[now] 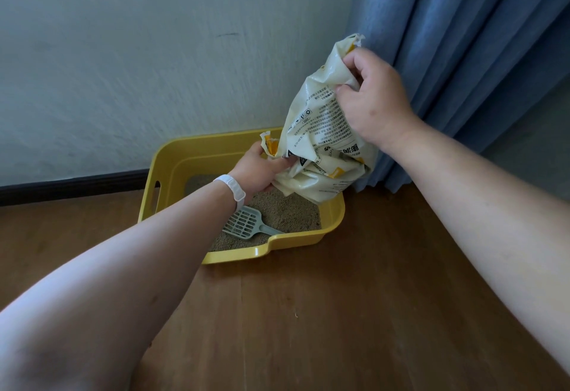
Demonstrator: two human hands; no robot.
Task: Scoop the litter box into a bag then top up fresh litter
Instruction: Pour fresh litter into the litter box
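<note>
Cream litter bag [320, 131] is held tilted over the far-right part of the yellow litter box [172, 162]. Left hand [262, 171] grips the bag's lower end, just above the litter [287, 214]. Right hand [376, 97] clenches the crumpled upper end, higher & to the right. Grey scoop [246, 224] lies on the litter at the near side. Box sits on wood floor [339, 313] by the wall [154, 51], w/ blue curtain [462, 51] at right.
</note>
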